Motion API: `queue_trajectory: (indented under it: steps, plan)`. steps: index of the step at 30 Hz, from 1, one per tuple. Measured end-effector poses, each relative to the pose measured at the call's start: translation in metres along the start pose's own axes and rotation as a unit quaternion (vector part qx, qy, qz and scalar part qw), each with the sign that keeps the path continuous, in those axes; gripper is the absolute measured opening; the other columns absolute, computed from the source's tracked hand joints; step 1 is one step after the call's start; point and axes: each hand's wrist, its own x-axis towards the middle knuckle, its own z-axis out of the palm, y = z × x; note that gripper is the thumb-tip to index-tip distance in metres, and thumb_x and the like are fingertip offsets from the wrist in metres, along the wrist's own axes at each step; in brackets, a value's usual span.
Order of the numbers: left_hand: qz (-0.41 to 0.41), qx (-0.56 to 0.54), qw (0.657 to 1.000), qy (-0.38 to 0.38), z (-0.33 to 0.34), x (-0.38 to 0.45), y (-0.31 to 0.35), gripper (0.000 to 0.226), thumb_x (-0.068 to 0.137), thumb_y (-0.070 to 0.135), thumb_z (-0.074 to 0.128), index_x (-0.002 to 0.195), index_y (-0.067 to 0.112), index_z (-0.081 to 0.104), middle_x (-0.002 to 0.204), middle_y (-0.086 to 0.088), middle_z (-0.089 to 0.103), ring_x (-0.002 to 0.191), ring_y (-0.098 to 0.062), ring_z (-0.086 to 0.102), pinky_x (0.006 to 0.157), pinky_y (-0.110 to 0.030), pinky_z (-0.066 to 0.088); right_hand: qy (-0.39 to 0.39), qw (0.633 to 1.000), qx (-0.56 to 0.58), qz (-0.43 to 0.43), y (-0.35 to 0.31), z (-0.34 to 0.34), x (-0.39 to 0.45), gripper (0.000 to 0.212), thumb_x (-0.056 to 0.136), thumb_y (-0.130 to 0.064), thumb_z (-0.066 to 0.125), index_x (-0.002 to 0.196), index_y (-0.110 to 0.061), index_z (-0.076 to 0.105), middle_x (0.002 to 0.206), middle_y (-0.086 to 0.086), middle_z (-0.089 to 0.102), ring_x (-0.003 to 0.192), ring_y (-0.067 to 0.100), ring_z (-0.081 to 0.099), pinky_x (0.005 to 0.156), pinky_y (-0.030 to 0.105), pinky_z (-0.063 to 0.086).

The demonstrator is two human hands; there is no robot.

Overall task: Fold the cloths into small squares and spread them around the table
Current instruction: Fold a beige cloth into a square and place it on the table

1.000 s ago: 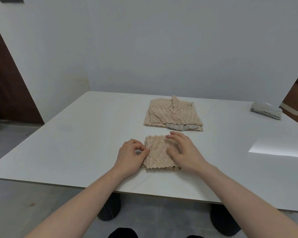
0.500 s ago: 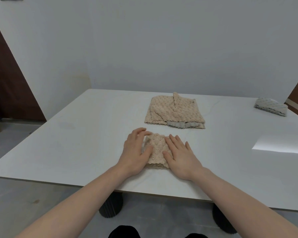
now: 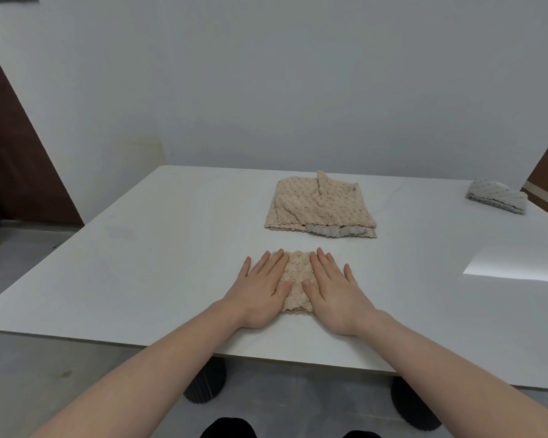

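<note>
Left hand [image 3: 258,294] and right hand [image 3: 336,292], fingers straight and slightly spread, press folded cloth [image 3: 296,281] lower centre; flatten evenly outward.

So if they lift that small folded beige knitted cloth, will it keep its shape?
Probably not. The small folded beige knitted cloth looks soft and floppy, so its layers may fall open. Both flat hands, left hand and right hand, press it down, suggesting springy folds.
</note>
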Motion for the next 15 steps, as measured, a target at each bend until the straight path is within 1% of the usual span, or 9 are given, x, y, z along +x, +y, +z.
queue_trajectory:
  steps: [3, 7, 15]
  plan:
    - [0.000, 0.007, 1.000, -0.009, 0.000, -0.005, -0.001, 0.067, 0.107, 0.055, 0.011, 0.163, 0.027, -0.010, 0.170, 0.014, -0.015, 0.155, -0.005, -0.018, 0.127, -0.045, -0.011, -0.007, 1.000, -0.008, 0.007, 0.002, -0.001, -0.006, 0.070, 0.106, -0.055, 0.011, 0.162, -0.019, -0.013, 0.169, -0.006, -0.020, 0.155, 0.009, -0.019, 0.127, 0.044, -0.009]
    - [-0.006, 0.010, 1.000, -0.014, -0.001, -0.010, -0.001, 0.069, 0.105, 0.059, 0.010, 0.162, 0.028, -0.014, 0.168, 0.015, -0.019, 0.154, -0.004, -0.020, 0.127, -0.046, -0.011, -0.014, 1.000, -0.016, 0.015, 0.003, -0.002, -0.014, 0.068, 0.107, -0.051, 0.009, 0.161, -0.017, -0.014, 0.169, -0.005, -0.020, 0.155, 0.008, -0.018, 0.127, 0.043, -0.010]
    - [-0.034, 0.024, 0.999, -0.015, 0.000, -0.030, -0.002, 0.071, 0.103, 0.063, 0.008, 0.161, 0.030, -0.017, 0.166, 0.019, -0.024, 0.154, -0.010, -0.022, 0.127, -0.048, -0.011, -0.038, 0.998, -0.038, 0.039, 0.004, -0.005, -0.034, 0.069, 0.106, -0.053, 0.005, 0.161, -0.018, -0.016, 0.169, -0.007, -0.020, 0.155, 0.010, -0.019, 0.127, 0.047, -0.011]
